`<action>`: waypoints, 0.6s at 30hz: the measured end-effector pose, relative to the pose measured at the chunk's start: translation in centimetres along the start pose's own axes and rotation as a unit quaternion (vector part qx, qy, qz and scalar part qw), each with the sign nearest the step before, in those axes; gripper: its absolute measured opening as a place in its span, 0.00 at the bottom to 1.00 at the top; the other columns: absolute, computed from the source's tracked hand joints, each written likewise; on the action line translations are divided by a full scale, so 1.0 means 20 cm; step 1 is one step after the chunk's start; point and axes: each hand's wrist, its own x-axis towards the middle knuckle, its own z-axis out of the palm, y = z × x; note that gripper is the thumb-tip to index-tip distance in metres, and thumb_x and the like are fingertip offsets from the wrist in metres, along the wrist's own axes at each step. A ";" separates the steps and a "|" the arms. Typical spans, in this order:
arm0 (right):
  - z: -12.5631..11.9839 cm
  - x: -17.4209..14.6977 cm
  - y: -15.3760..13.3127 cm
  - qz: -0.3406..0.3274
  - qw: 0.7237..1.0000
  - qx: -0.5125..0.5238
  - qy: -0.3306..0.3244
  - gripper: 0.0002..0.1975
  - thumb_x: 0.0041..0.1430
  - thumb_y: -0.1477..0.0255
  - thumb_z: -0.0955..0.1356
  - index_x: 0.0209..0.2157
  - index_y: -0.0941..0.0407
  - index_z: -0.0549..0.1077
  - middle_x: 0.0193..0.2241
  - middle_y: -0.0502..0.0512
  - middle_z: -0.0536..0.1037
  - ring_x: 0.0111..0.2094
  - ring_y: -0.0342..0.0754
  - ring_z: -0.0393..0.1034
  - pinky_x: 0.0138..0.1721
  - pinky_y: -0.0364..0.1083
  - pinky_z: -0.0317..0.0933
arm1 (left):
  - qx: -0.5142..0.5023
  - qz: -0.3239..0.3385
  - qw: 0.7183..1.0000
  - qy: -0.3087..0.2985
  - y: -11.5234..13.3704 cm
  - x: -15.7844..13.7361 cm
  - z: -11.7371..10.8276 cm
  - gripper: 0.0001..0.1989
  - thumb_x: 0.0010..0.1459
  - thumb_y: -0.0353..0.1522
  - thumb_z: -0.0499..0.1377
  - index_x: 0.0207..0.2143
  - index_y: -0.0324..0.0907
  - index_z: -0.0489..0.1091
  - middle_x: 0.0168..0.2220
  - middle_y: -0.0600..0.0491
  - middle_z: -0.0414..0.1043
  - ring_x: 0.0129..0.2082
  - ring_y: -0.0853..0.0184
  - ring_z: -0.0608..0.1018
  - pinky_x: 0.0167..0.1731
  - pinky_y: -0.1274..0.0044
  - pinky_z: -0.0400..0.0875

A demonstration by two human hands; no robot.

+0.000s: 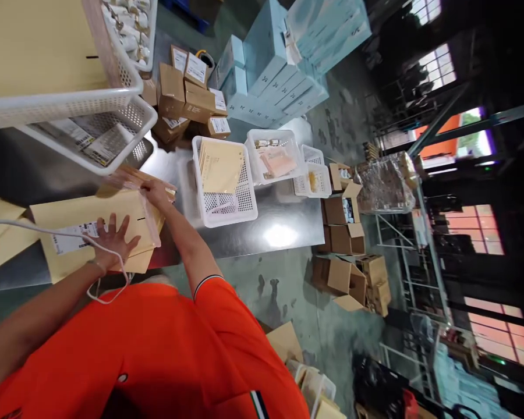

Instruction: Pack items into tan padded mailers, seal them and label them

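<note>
Padded envelopes (91, 233), yellow and stacked, are seen lying on the near left part of the steel table (279, 227), directly in front of the person in the orange shirt (157, 361). The left hand (111, 241) is pressed flat on top of the stack, palm down, its fingers (124, 224) spread wide and gripping nothing; a white printed label (72, 237) on the top envelope is partly covered at the fingertips. The right hand (155, 192) is placed at the far right corner of the stack, where the open flap edge is met; its fingers are curled narrowly onto that edge, but whether the flap is pinched or only touched cannot be told. A white cable (48, 230) is draped across the envelopes and looped under the left wrist. Just beyond the stack, at the far left, two white perforated baskets (126, 125) are stacked, with printed sheets visible in the lower one. To the right of the hands, apart from them, a white basket (225, 203) holding more yellow envelopes is set on the table, and beside it a further basket (271, 160) with pinkish packets. Brown cartons (187, 99) are piled at the far side, and open cartons (344, 233) are stood on the floor to the right.
</note>
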 end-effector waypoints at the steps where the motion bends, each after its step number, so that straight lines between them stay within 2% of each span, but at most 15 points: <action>1: -0.01 -0.01 0.01 -0.002 1.000 0.010 0.005 0.11 0.68 0.91 0.73 0.40 0.63 0.86 0.37 0.48 0.87 0.45 0.41 0.80 0.60 0.39 0.72 | 0.011 0.002 1.000 -0.003 0.00 0.00 0.00 0.48 0.82 0.56 0.51 0.92 0.38 0.55 0.92 0.27 0.38 0.91 0.27 0.33 0.78 0.28 0.19; 5: -0.02 -0.04 0.02 -0.007 0.998 0.060 0.011 0.14 0.67 0.93 0.73 0.39 0.61 0.86 0.39 0.49 0.88 0.47 0.42 0.82 0.59 0.38 0.74 | 0.044 -0.015 0.999 -0.028 0.00 0.03 0.00 0.48 0.80 0.56 0.49 0.90 0.37 0.59 0.91 0.24 0.44 0.89 0.23 0.41 0.77 0.24 0.29; 9: -0.04 -0.09 0.02 0.011 0.992 0.125 0.034 0.12 0.70 0.90 0.73 0.37 0.60 0.83 0.32 0.43 0.81 0.42 0.39 0.78 0.57 0.38 0.73 | 0.055 -0.027 0.998 -0.027 0.03 0.03 -0.02 0.48 0.82 0.56 0.47 0.91 0.37 0.56 0.91 0.25 0.40 0.89 0.25 0.39 0.78 0.25 0.27; 11: -0.13 -0.13 0.06 0.034 0.987 0.143 0.058 0.12 0.73 0.88 0.71 0.37 0.60 0.81 0.30 0.42 0.79 0.37 0.38 0.76 0.52 0.37 0.74 | 0.063 -0.030 0.997 -0.030 0.06 0.01 -0.04 0.48 0.82 0.56 0.46 0.91 0.36 0.56 0.91 0.24 0.40 0.89 0.24 0.39 0.77 0.24 0.28; 13: -0.31 -0.19 0.16 0.057 0.981 0.158 0.095 0.11 0.77 0.84 0.68 0.40 0.58 0.79 0.30 0.43 0.78 0.34 0.38 0.75 0.47 0.38 0.75 | 0.080 -0.031 0.996 -0.036 0.09 0.00 -0.07 0.49 0.81 0.55 0.45 0.91 0.34 0.56 0.91 0.24 0.42 0.88 0.23 0.41 0.77 0.23 0.32; 15: -0.60 -0.25 0.31 0.058 0.962 0.191 0.189 0.09 0.79 0.79 0.67 0.44 0.56 0.80 0.32 0.45 0.79 0.34 0.40 0.76 0.44 0.39 0.77 | 0.105 -0.035 0.993 -0.043 0.13 -0.01 -0.09 0.50 0.81 0.55 0.43 0.91 0.32 0.54 0.90 0.24 0.42 0.87 0.22 0.42 0.78 0.23 0.36; 17: -0.92 -0.35 0.50 0.028 0.900 0.251 0.356 0.06 0.78 0.73 0.69 0.47 0.54 0.81 0.33 0.48 0.79 0.36 0.43 0.77 0.44 0.42 0.80 | 0.139 -0.042 0.988 -0.047 0.17 -0.03 -0.10 0.49 0.82 0.54 0.40 0.91 0.32 0.53 0.90 0.24 0.40 0.87 0.22 0.42 0.78 0.25 0.38; 18: -1.08 -0.41 0.60 0.027 0.872 0.260 0.414 0.07 0.77 0.73 0.69 0.47 0.53 0.81 0.34 0.48 0.79 0.37 0.44 0.77 0.45 0.42 0.81 | 0.160 -0.045 0.985 -0.055 0.18 -0.03 -0.11 0.49 0.82 0.53 0.37 0.91 0.32 0.52 0.90 0.24 0.39 0.87 0.21 0.42 0.78 0.24 0.38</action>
